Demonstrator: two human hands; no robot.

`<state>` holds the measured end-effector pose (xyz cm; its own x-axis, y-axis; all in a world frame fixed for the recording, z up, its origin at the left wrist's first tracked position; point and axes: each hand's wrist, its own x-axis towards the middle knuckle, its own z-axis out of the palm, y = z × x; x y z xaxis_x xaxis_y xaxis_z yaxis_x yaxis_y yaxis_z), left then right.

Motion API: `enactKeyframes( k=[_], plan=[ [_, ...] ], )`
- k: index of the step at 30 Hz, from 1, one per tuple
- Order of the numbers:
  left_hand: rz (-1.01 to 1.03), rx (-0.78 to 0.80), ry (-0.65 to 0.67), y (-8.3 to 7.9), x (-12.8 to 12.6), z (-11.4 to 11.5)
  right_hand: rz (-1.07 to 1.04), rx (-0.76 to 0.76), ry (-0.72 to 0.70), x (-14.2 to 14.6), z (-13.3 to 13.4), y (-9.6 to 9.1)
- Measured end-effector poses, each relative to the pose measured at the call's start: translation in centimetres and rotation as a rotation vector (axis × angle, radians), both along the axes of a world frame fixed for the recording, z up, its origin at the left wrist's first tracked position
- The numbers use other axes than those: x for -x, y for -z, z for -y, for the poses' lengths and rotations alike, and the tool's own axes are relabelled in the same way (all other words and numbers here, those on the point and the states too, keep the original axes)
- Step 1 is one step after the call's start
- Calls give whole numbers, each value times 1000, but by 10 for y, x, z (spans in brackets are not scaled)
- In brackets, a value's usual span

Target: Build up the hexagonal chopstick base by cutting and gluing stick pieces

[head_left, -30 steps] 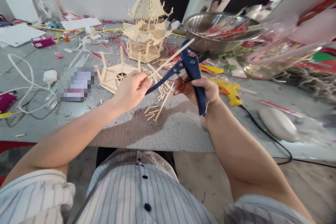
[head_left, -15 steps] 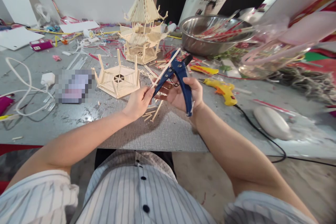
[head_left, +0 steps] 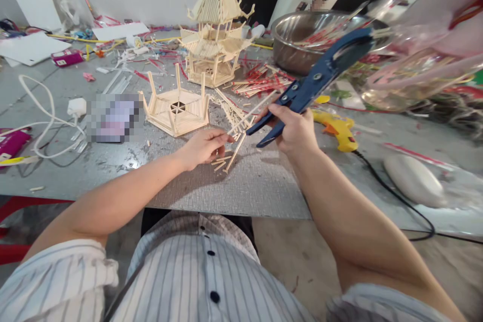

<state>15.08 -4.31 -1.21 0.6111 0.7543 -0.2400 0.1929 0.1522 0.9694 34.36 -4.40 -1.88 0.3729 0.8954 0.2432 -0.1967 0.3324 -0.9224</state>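
Observation:
My left hand (head_left: 206,148) pinches a thin wooden stick (head_left: 256,110) that slants up to the right, its far end close to my right thumb. In my right hand (head_left: 298,133) is a blue hand cutter (head_left: 313,80), its broad end pointing up and right over the bowl. Left of the hands sits a hexagonal stick base (head_left: 177,121) with upright posts. Behind it stands a tiered pagoda model (head_left: 213,45) of the same pale sticks. Loose and short cut sticks (head_left: 232,115) lie around and below my left fingers.
A yellow glue gun (head_left: 339,133) with a black cord lies right of my right hand. Farther back is a steel bowl (head_left: 287,53) with sticks. A phone (head_left: 116,121), a white charger cable (head_left: 49,115) and a white oval object (head_left: 413,178) are also on the table.
My right hand has turned the cutter over, so its broad end now points up and right. The cutter has come away from my left hand, which still holds the stick.

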Motion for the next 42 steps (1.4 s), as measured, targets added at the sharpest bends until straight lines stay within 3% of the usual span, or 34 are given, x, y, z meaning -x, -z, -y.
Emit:
enactKeyframes(
  k=[4, 11, 14, 16, 20, 22, 24, 32, 36, 42],
  plan=[
    [-49, -34, 65, 2, 0, 3, 81, -41, 102, 4, -2, 6],
    [-197, -228, 137, -13, 7, -6, -101, 40, 46, 9, 2, -3],
    [-429, -484, 206, -31, 12, -12, -130, 54, -61, 8, 4, -3],
    [-557, -613, 174, -49, 17, -18, -177, 47, -120, 6, 4, -3],
    [-659, -675, -31, -88, 30, -31, -241, 15, -70, 1, 1, -1],
    [-682, -669, -116, -97, 35, -38, -246, 11, -61, -1, -1, 0],
    [-695, -644, -121, -95, 35, -46, -244, 22, -58, -1, -3, 0],
    [-973, -737, 182, -65, 12, -79, -237, 15, -44, -3, -2, 1],
    [-1164, -754, 233, -60, 3, -86, -206, -1, -34, -5, 0, -3],
    [-1284, -627, 280, -62, -6, -88, -189, -2, -31, -3, 1, -5]
  ],
)
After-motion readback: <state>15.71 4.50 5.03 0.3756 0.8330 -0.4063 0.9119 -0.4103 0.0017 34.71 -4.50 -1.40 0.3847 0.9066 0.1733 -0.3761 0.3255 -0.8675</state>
